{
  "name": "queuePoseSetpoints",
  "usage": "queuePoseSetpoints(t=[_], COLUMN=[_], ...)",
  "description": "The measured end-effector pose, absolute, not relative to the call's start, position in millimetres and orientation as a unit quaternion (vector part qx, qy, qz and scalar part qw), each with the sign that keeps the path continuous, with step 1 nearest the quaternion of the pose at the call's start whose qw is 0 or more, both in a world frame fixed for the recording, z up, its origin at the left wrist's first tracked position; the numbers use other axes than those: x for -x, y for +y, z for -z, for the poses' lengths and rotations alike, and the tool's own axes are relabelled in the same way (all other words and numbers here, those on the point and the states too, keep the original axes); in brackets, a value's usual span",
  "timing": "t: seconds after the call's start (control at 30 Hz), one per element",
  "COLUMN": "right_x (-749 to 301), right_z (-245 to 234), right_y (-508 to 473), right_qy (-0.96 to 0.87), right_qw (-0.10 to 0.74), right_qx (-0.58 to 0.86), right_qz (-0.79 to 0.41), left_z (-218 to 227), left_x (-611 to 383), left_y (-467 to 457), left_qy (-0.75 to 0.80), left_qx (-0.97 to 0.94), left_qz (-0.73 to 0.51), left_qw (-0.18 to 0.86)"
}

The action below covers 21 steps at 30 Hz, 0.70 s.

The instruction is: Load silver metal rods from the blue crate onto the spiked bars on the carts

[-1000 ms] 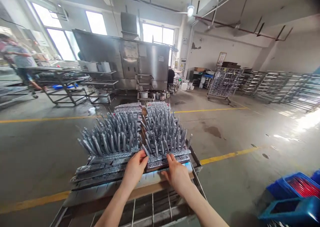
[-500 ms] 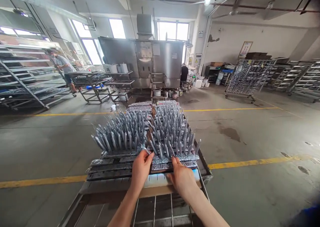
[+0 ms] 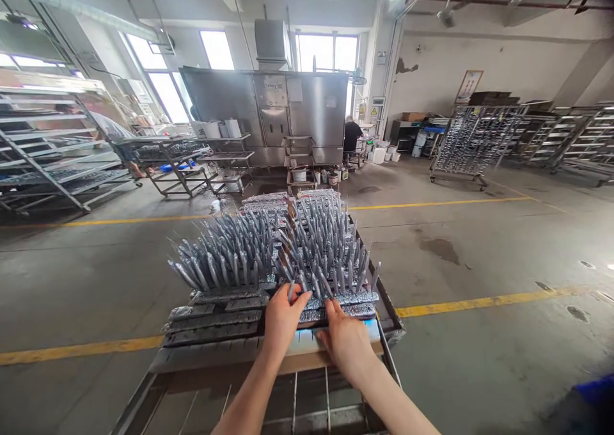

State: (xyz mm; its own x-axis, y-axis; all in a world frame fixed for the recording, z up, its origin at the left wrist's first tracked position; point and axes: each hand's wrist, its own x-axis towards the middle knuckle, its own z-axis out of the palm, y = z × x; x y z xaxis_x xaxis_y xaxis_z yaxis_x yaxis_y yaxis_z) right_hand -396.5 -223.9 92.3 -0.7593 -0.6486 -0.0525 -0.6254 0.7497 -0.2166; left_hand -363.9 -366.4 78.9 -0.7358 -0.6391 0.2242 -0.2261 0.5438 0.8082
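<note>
A metal cart [image 3: 391,332] in front of me carries two clusters of grey pointed rods: a left cluster [image 3: 225,256] and a right cluster [image 3: 326,246], each standing on foil-wrapped strips [image 3: 215,323]. My left hand [image 3: 283,316] reaches to the near left corner of the right cluster, its fingers pinched on one grey rod [image 3: 291,289]. My right hand [image 3: 346,339] rests on the near edge of the foil-wrapped base under the right cluster, fingers curled onto it.
A large steel machine [image 3: 268,115] stands at the back, with trolleys [image 3: 187,166] and shelf racks [image 3: 43,147] to the left and loaded racks [image 3: 474,137] to the right. Yellow lines [image 3: 480,304] cross the concrete floor. A person [image 3: 352,137] sits by the machine.
My left hand has slid right and up onto a rod at the front of the right cluster. The view has swung left, dropping the blue crates from sight.
</note>
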Motion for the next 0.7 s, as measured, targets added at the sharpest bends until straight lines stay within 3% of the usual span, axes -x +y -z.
queuePoseSetpoints(t=[0.7], right_x=[397], right_z=[-104], right_y=[-220], right_qy=[0.928], right_qw=[0.068], right_qx=[0.349], right_qz=[0.112], left_z=[-71], left_x=[369], left_y=[-358], left_qy=[-0.758], left_qx=[-0.311], left_qz=[0.481], left_qw=[0.313])
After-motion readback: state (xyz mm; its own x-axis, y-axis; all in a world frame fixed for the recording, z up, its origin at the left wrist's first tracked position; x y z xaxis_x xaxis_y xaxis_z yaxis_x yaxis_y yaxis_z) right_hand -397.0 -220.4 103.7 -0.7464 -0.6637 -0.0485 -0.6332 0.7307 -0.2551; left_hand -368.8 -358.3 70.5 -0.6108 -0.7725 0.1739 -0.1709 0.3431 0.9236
